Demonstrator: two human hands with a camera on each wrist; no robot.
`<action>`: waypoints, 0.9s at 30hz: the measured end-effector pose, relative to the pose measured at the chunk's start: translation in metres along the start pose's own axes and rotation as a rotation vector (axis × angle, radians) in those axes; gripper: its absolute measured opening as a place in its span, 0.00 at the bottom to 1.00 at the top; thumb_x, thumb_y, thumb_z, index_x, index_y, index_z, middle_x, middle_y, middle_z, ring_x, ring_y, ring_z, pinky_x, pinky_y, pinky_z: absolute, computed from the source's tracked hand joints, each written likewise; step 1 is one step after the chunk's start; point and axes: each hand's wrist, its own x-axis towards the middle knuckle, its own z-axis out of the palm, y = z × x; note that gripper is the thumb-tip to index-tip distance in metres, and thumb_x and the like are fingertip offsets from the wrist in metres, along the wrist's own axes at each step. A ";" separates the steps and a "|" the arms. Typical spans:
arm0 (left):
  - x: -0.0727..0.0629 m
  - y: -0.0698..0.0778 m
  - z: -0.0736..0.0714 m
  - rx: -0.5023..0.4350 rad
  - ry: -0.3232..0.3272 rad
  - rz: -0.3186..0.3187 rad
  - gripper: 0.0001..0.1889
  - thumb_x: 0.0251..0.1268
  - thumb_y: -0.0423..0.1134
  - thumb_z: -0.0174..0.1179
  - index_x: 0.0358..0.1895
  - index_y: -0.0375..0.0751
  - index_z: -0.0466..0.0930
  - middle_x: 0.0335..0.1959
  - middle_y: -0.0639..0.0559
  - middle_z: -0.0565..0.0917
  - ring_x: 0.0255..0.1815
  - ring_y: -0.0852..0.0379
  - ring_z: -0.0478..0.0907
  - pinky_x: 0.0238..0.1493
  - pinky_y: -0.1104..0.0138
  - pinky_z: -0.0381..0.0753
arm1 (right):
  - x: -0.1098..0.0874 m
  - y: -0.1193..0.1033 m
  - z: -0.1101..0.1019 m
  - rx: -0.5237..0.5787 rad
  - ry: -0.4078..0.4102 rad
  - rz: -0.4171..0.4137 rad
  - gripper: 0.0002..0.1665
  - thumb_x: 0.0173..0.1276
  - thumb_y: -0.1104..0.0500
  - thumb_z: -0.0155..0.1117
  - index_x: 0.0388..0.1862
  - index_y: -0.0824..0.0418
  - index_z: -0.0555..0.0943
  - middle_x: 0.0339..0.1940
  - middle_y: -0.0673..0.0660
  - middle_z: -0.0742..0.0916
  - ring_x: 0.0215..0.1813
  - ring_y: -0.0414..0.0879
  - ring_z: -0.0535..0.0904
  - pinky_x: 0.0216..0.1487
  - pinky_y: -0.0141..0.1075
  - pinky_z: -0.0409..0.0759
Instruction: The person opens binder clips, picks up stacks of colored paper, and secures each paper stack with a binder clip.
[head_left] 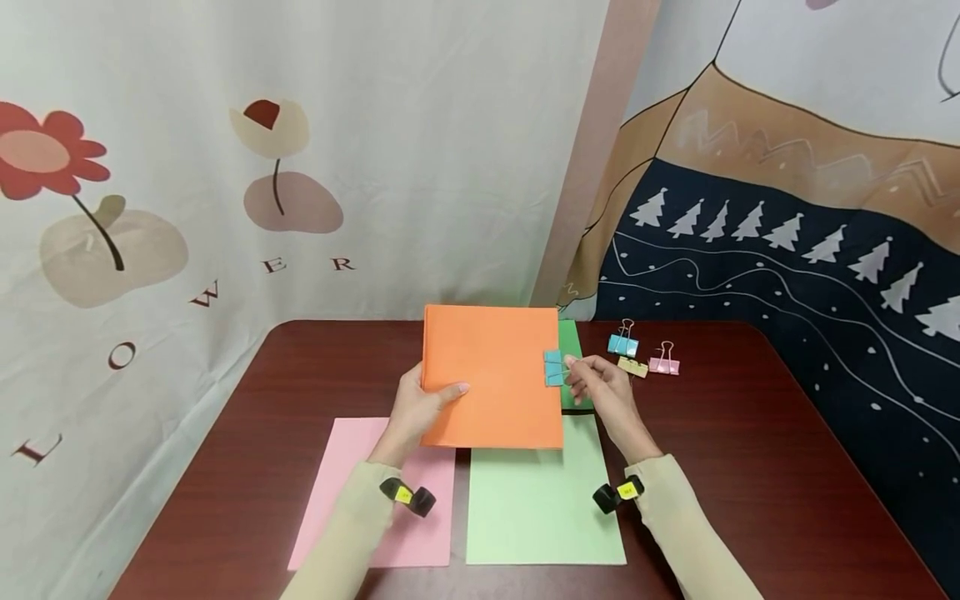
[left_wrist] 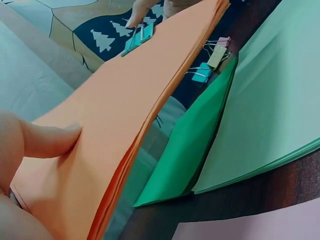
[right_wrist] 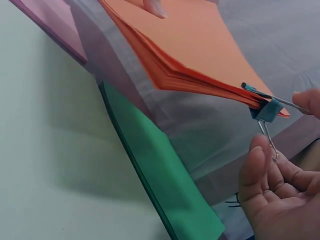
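Note:
A stack of orange paper (head_left: 491, 375) is held up above the table, its separate sheets fanning slightly along the edge in the right wrist view. My left hand (head_left: 417, 407) grips its left side, with the thumb (left_wrist: 50, 140) lying across the front sheet and the other fingers mostly hidden behind. On the stack's right edge sits a blue binder clip (head_left: 553, 368), its jaws over the sheets. My right hand (head_left: 606, 396) pinches the clip by its wire handles (right_wrist: 267, 136), one handle on each side of the paper.
Pink paper (head_left: 337, 492) and light green paper (head_left: 543, 508) lie on the dark red table (head_left: 225, 492). Darker green paper (head_left: 576, 392) is partly covered behind the orange stack. Farther right are a blue clip (head_left: 622, 344), a yellow clip (head_left: 632, 367) and a pink clip (head_left: 664, 365).

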 end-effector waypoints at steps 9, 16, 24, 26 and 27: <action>0.006 0.004 -0.019 -0.001 -0.052 -0.054 0.21 0.67 0.35 0.63 0.63 0.39 0.78 0.44 0.44 0.86 0.38 0.53 0.83 0.41 0.63 0.82 | 0.006 -0.007 0.004 -0.085 -0.096 0.056 0.31 0.72 0.41 0.67 0.53 0.69 0.80 0.43 0.67 0.87 0.44 0.61 0.83 0.45 0.41 0.86; 0.013 0.011 -0.044 0.038 -0.078 -0.096 0.24 0.70 0.36 0.58 0.67 0.36 0.74 0.44 0.46 0.85 0.38 0.54 0.82 0.41 0.63 0.82 | 0.015 -0.015 0.015 -0.129 -0.180 0.074 0.27 0.72 0.44 0.67 0.56 0.64 0.81 0.48 0.68 0.87 0.49 0.64 0.84 0.49 0.42 0.86; 0.020 0.022 -0.072 0.074 -0.124 -0.103 0.27 0.71 0.36 0.53 0.72 0.35 0.68 0.47 0.45 0.83 0.39 0.55 0.83 0.41 0.61 0.84 | 0.027 -0.027 0.033 -0.167 -0.250 0.126 0.33 0.66 0.36 0.71 0.55 0.62 0.83 0.53 0.69 0.86 0.54 0.67 0.83 0.56 0.48 0.85; 0.021 0.023 -0.079 0.099 -0.128 -0.100 0.28 0.72 0.36 0.53 0.74 0.36 0.66 0.50 0.44 0.82 0.41 0.55 0.83 0.42 0.61 0.85 | 0.029 -0.030 0.039 -0.195 -0.265 0.129 0.34 0.65 0.35 0.71 0.54 0.62 0.84 0.53 0.69 0.86 0.54 0.65 0.83 0.57 0.50 0.84; 0.022 0.024 -0.082 0.111 -0.130 -0.099 0.28 0.72 0.36 0.53 0.74 0.36 0.65 0.52 0.43 0.82 0.41 0.55 0.83 0.43 0.61 0.85 | 0.030 -0.032 0.042 -0.207 -0.274 0.129 0.35 0.65 0.34 0.71 0.55 0.62 0.84 0.54 0.69 0.86 0.54 0.65 0.83 0.57 0.50 0.84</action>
